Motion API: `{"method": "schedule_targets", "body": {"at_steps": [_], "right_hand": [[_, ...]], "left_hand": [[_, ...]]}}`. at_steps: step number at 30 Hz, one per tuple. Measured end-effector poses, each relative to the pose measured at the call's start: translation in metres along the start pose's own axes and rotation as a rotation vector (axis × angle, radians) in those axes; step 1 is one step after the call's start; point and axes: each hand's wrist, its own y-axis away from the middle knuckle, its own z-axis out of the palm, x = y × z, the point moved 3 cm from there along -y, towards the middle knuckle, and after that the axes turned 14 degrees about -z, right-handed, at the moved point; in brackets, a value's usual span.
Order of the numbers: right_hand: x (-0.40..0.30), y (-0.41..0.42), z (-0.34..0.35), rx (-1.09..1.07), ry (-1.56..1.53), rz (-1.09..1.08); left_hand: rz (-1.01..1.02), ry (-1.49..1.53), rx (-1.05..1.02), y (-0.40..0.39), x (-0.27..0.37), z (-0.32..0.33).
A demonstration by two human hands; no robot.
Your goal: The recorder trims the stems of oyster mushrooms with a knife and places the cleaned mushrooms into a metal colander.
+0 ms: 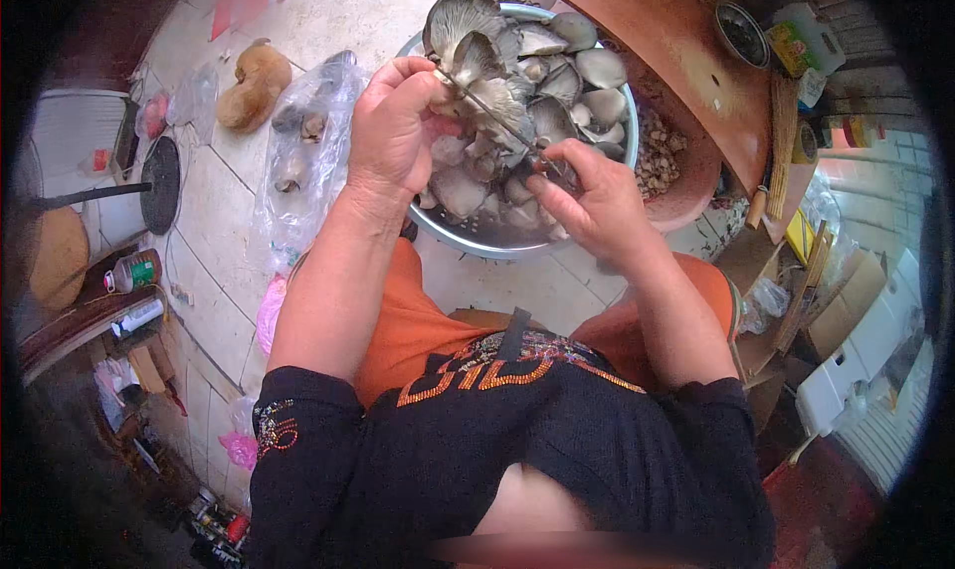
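Note:
A wide metal basin (507,253) full of grey oyster mushrooms (601,68) stands on the floor between my knees. Over its far left side, the thumb and fingers of my left hand (399,125) pinch a cluster of oyster mushrooms (489,99) near its base, gills facing up. A thin dark rod (496,118) runs slantwise across this cluster, from my left fingertips down to my right hand (597,200). My right thumb and forefinger grip its lower end above the mushrooms. Whether the rod pierces the cluster I cannot tell.
Left of the basin lies a clear plastic bag (298,151) with a few mushrooms, near a tan rounded thing (254,85). At right, a reddish tub (697,188) of small pale pieces sits partly under a wooden tabletop (671,54). A metal bowl (742,35) rests near that tabletop's edge.

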Motion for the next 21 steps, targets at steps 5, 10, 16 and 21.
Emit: {"method": "schedule_targets", "body": {"at_steps": [5,10,16,21], "right_hand": [[-0.003,0.001,0.000,-0.017,0.049,0.038],[-0.004,0.000,0.000,-0.034,0.096,0.060],[-0.004,-0.006,0.003,-0.064,0.196,0.122],[-0.002,-0.004,0.001,-0.060,0.146,0.099]], "left_hand": [[-0.038,-0.007,0.005,0.000,-0.004,0.000],[-0.143,-0.013,-0.002,0.005,-0.015,0.007],[-0.199,-0.045,0.035,0.004,-0.022,0.012],[-0.160,0.036,0.098,-0.002,-0.015,0.005]]}}
